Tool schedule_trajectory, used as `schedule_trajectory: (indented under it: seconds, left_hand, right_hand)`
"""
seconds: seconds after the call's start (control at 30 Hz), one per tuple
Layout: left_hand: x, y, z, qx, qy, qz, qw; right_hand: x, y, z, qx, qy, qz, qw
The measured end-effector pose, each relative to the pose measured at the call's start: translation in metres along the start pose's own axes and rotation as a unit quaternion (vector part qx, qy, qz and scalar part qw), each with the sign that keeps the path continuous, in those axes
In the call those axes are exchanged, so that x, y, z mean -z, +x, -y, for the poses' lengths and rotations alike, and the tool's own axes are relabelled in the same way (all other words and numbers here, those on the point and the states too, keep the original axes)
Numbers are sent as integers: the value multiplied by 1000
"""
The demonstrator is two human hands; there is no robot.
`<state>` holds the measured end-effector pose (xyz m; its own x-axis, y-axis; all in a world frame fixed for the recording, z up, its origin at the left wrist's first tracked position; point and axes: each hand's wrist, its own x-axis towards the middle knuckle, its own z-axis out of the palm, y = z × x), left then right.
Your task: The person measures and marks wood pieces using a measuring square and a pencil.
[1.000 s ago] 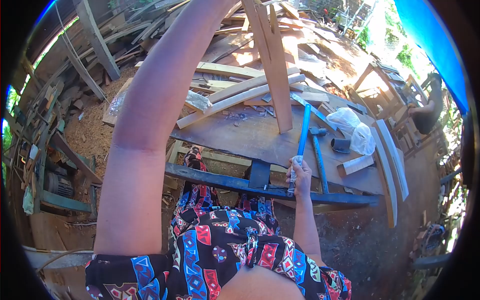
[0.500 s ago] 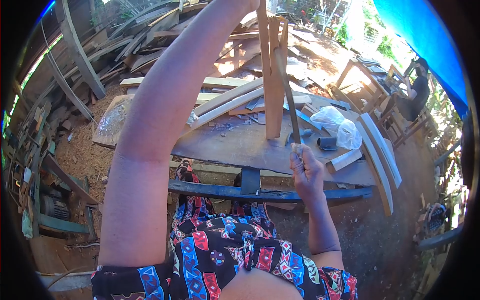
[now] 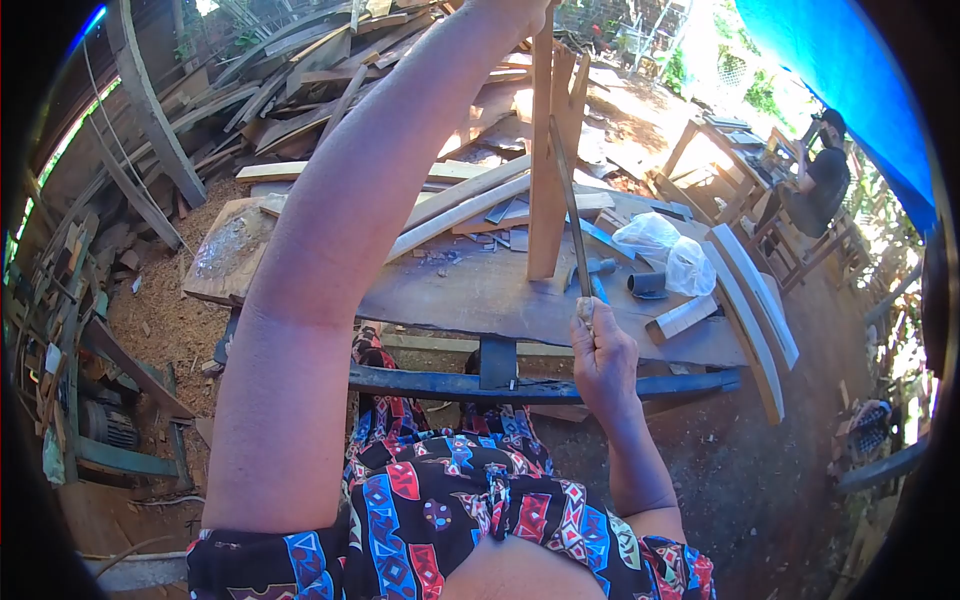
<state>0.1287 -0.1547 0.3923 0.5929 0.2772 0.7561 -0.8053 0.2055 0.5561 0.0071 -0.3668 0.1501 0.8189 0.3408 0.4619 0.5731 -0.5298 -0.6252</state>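
Note:
My left hand (image 3: 515, 14) is at the top edge of the view, closed on the upper end of an upright wooden piece (image 3: 546, 200). Its fingers are partly cut off by the frame. The piece has notched, finger-like prongs at the top, and its lower end rests on the workbench (image 3: 450, 300). In my closed right hand (image 3: 606, 360) is the handle end of a long, narrow file (image 3: 573, 215), slanting up and away. The file's far part lies against the right side of the wooden piece.
Wood strips (image 3: 465, 205) lie across the bench, with a hammer (image 3: 597, 267), clear plastic bags (image 3: 665, 250) and a dark cylinder (image 3: 648, 286) at right. Curved wooden slats (image 3: 750, 320) lean at its right end. Scrap wood (image 3: 300, 95) is piled behind. Another person (image 3: 825, 180) sits far right.
My right hand has shifted slightly left and down with the file, whose far end now sits lower against the wood. The wooden piece remains upright in my left hand. The view has shifted a little.

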Motion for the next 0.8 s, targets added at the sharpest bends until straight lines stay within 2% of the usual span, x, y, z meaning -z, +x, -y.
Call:
schedule_trajectory:
  seconds: [0.23,0.33,0.4,0.47,0.63,0.8]
  left_hand:
    - [-2,2,3,16,10,3,1000]
    - [-3,4,6,3,-9,18,1000]
    - [-7,5,8,-40,27,8,999]
    - [-14,2,7,-45,39,1,998]
    - [-27,-2,8,-59,84,2,995]
    - [-40,-9,6,-79,77,36,993]
  right_hand:
    - [9,1,14,-13,-42,15,999]
    - [10,0,17,-5,-52,14,999]
    - [10,2,20,19,-63,8,998]
    - [10,8,24,18,-71,12,997]
    - [16,49,32,5,-107,15,994]
    - [15,101,39,13,-94,-29,995]
